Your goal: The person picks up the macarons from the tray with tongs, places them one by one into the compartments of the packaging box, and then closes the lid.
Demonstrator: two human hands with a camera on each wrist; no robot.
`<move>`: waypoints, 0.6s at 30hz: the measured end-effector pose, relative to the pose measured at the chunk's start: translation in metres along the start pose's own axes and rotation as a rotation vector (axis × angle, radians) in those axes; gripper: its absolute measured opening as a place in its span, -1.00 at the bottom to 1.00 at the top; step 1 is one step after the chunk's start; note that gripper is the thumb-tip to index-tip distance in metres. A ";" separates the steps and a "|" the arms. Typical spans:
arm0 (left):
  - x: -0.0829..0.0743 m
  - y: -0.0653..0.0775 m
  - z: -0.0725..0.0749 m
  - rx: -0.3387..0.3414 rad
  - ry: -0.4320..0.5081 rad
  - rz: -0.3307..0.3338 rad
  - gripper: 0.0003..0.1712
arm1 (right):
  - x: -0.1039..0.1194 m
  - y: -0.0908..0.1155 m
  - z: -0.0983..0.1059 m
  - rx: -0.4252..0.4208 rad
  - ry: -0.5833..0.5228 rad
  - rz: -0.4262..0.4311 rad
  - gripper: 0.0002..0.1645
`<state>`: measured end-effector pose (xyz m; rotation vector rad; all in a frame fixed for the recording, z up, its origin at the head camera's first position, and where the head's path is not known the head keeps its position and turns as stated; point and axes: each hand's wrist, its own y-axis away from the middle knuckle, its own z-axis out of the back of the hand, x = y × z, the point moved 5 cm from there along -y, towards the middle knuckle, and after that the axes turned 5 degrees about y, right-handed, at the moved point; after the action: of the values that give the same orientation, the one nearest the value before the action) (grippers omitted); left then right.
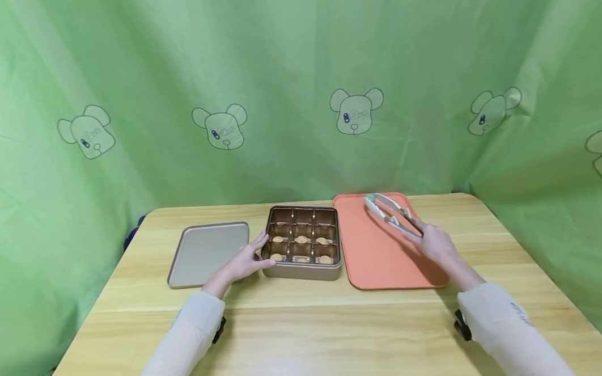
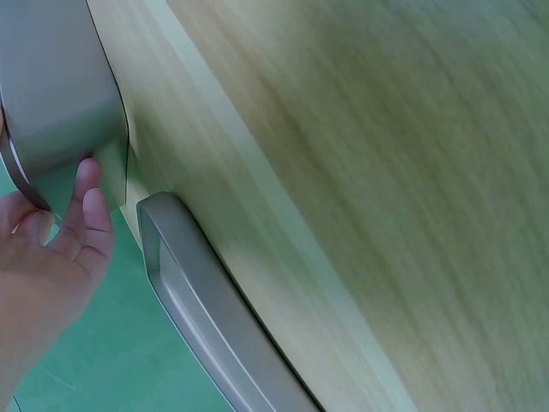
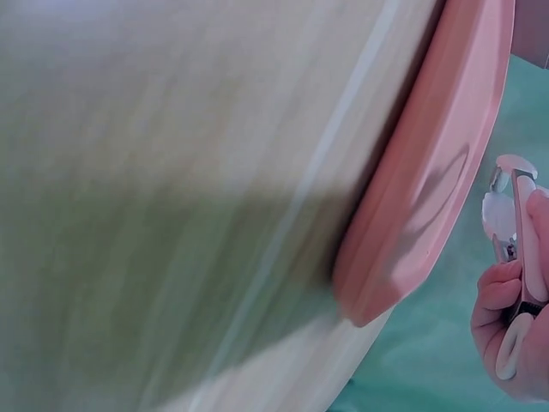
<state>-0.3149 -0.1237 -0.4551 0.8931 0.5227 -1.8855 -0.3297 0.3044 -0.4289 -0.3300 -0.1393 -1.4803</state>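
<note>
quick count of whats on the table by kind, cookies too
Divided tins: 1
Tin lids: 1
Orange trays: 1
Tongs: 1
Cookies: 6, as far as the head view shows
Total: 10

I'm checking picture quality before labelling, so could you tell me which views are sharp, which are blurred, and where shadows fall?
Head view: evenly lit and sharp, the cookie tin and tongs clear. Left wrist view: the table is smeared, the left hand soft. Right wrist view: heavy blur, with a dark shadow on the wood beside the orange tray.
</note>
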 end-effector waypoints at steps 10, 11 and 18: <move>-0.001 0.001 0.000 -0.002 0.000 0.006 -0.06 | 0.004 0.012 0.000 -0.013 -0.047 0.066 -0.18; -0.001 0.001 0.000 -0.002 0.000 0.004 -0.06 | 0.006 0.013 0.000 -0.014 -0.052 0.076 -0.18; -0.002 0.000 0.000 0.002 -0.001 -0.001 -0.05 | 0.020 0.020 0.002 -0.043 -0.087 0.114 -0.22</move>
<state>-0.3143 -0.1221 -0.4533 0.8936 0.5211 -1.8874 -0.3074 0.2866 -0.4242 -0.4304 -0.1556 -1.3582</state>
